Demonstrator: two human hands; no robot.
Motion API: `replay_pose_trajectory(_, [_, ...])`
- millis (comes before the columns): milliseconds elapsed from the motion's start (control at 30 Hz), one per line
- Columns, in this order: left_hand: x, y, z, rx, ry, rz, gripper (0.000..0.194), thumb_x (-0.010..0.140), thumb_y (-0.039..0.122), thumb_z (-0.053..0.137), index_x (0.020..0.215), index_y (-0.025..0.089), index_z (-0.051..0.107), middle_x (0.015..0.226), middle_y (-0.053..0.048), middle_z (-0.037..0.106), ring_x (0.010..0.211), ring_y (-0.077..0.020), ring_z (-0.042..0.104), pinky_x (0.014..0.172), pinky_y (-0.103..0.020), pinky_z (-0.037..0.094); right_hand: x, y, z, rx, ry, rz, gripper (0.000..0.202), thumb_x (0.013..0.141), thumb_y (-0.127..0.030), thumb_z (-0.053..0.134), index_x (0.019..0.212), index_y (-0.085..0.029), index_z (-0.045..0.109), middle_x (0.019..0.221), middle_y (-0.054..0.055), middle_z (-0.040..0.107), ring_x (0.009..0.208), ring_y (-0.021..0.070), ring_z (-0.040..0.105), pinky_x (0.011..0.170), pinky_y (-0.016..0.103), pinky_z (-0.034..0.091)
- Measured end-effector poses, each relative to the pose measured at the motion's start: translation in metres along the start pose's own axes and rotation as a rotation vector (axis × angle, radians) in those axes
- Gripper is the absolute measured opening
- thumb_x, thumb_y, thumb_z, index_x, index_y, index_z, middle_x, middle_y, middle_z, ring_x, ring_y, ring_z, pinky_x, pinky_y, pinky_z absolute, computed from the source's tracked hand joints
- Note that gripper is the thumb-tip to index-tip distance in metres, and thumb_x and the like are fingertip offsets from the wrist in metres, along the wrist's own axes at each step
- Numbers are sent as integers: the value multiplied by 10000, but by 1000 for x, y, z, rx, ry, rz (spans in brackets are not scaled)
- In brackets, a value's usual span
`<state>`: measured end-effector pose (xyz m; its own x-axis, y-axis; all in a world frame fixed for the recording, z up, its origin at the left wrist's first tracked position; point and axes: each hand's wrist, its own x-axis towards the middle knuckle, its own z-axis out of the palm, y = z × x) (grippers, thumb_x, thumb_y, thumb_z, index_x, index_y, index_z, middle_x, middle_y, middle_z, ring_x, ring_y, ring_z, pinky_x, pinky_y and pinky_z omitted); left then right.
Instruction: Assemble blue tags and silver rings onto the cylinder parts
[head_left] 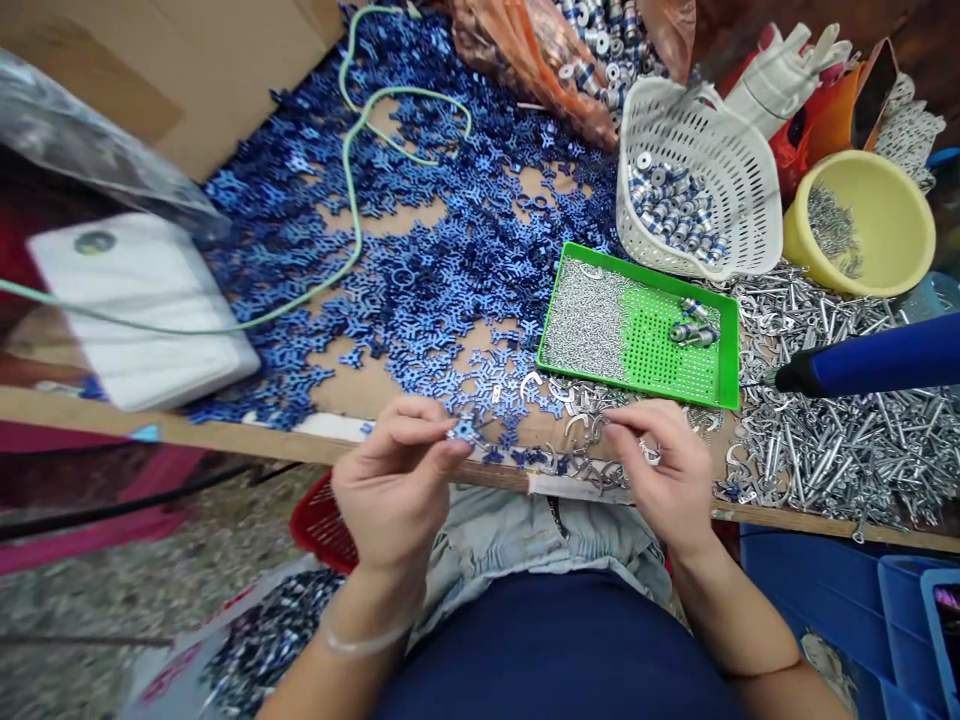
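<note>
Between thumb and fingers, my left hand (401,470) pinches a small blue star-shaped metal piece (464,430) above the table's front edge. My right hand (664,465) is closed in a pinch over a scatter of silver C-shaped clips (577,425); what its fingertips grip, if anything, is too small to make out. Behind both hands spreads a thick layer of blue three-armed metal pieces (420,330). A green tray (660,375) just beyond my right hand holds tiny silver pins (585,320) and a few blue-and-silver cylinders (694,325).
A blue power screwdriver (885,355) reaches in from the right above a heap of silver screw-like rods (847,440). Behind stand a white basket (750,180) of cylinders and a yellow bowl (892,220). A green cord (352,190) crosses the blue pieces; a white box (150,320) lies left.
</note>
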<state>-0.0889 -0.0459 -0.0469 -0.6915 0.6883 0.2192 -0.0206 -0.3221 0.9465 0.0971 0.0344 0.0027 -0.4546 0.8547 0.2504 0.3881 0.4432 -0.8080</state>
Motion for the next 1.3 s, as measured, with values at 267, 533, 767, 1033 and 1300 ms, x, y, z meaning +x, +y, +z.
replay_pose_trajectory(267, [1,0,-21,21,77,10,152,670,162,755,760,271,699,741,19,575,705,-122,514,607,-289,408,15,9,61,-464,-239,-100,173,874,-257,497,930,-203,652,848,70,617,815,219,463,712,364,391])
replay_pose_trajectory(533, [-2,0,-23,15,-18,-5,220,700,79,704,814,267,702,766,8,569,720,-129,515,613,-288,395,23,8,59,-590,-347,-59,152,865,-252,511,938,-218,640,836,64,578,807,224,436,707,361,365])
replay_pose_trajectory(767, [-1,-4,-21,40,-16,-13,195,682,128,738,798,280,698,748,3,563,675,-128,520,575,-272,402,14,7,48,-393,-329,-36,177,887,-189,461,909,-224,633,833,42,608,799,201,458,704,345,386])
replay_pose_trajectory(1033, [-1,-5,-26,83,3,35,167,696,143,726,792,276,696,733,9,585,732,-154,521,649,-339,424,17,8,52,-492,-307,-51,154,881,-213,480,906,-201,632,854,59,597,824,210,451,726,348,384])
replay_pose_trajectory(1300, [-1,2,-25,66,-5,-27,164,709,122,710,793,262,702,756,8,573,706,-130,524,592,-294,414,9,-8,67,-353,-482,-134,82,842,-231,560,878,-201,628,861,33,598,814,189,456,707,313,382])
